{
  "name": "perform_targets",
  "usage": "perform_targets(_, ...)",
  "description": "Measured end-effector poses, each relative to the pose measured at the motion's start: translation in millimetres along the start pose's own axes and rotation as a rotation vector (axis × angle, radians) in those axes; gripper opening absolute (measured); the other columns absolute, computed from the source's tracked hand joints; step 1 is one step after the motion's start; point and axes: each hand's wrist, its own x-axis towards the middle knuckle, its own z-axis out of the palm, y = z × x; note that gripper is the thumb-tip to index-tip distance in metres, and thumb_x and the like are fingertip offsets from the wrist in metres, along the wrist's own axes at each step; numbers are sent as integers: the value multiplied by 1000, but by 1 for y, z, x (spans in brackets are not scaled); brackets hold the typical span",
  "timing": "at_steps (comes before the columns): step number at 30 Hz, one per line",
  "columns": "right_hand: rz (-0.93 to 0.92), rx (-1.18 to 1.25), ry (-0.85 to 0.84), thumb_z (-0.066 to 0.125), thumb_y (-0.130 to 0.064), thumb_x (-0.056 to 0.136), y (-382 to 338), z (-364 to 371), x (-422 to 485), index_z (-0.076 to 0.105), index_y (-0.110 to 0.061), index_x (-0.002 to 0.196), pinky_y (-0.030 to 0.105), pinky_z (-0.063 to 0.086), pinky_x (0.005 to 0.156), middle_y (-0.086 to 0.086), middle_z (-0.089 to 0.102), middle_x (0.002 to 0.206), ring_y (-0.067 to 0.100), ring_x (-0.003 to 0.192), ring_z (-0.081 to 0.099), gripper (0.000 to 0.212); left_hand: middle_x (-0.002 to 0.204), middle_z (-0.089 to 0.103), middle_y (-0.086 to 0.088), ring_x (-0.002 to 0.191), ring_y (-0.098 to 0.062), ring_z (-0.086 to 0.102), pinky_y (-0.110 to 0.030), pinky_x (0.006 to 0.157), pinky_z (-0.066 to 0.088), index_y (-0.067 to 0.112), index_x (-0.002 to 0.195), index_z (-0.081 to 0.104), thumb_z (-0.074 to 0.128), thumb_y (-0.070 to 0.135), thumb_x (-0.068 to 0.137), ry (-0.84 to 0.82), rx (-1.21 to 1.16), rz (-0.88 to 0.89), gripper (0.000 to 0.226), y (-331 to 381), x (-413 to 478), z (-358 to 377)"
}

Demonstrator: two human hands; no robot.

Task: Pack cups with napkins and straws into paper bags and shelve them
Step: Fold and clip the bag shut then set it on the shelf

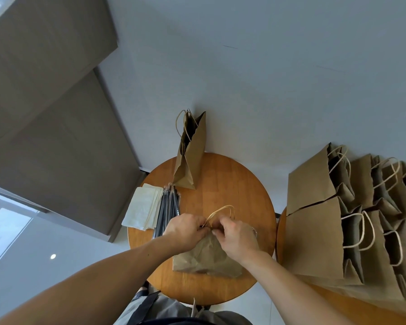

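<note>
Your paper bag sits on the round table toward its near edge, directly under both hands, its crumpled side facing you. Your left hand and right hand meet at the bag's top edge, fingers curled in and pinching the paper there, with the twine handles looping up just beyond the fingertips. Cannot tell what is inside the bag. Straws lie in a bundle at the table's left edge, touching your left hand's far side, and napkins are stacked just left of them, overhanging the rim. A second bag stands open at the far edge. To the right, a batch of bags lies overlapped on a side table — well apart from your hands.
</note>
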Motion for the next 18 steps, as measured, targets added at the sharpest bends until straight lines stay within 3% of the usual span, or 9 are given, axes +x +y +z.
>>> perform_targets(10,-20,27,2,60,-37,93,3,-1,-2,61,-22,105,38,55,75,-2,71,94,19,87,67,20,83,66,4,80,-17,65,-38,77,57,22,96,68,54,40,95,-62,-2,-16,23,4,4,0)
perform_targets(14,-144,263,267,62,-40,92,12,-1,-25,65,-26,103,11,51,63,-16,68,93,-4,74,60,18,94,68,15,85,-4,64,-29,80,58,32,106,67,64,46,84,-66,-153,47,26,-10,1,-11)
perform_targets(16,-147,292,425,62,-42,91,22,-5,-34,62,-28,97,9,47,55,-18,61,89,0,67,56,16,106,64,21,94,0,61,-18,80,53,35,117,61,70,46,82,-47,-191,27,37,-23,-6,-16)
perform_targets(18,-37,303,477,64,-50,85,38,-8,-42,59,-28,103,10,49,58,-18,54,96,5,74,58,29,113,58,22,102,-3,58,-16,83,49,37,127,53,74,42,80,-27,-216,-31,52,-40,-14,-16)
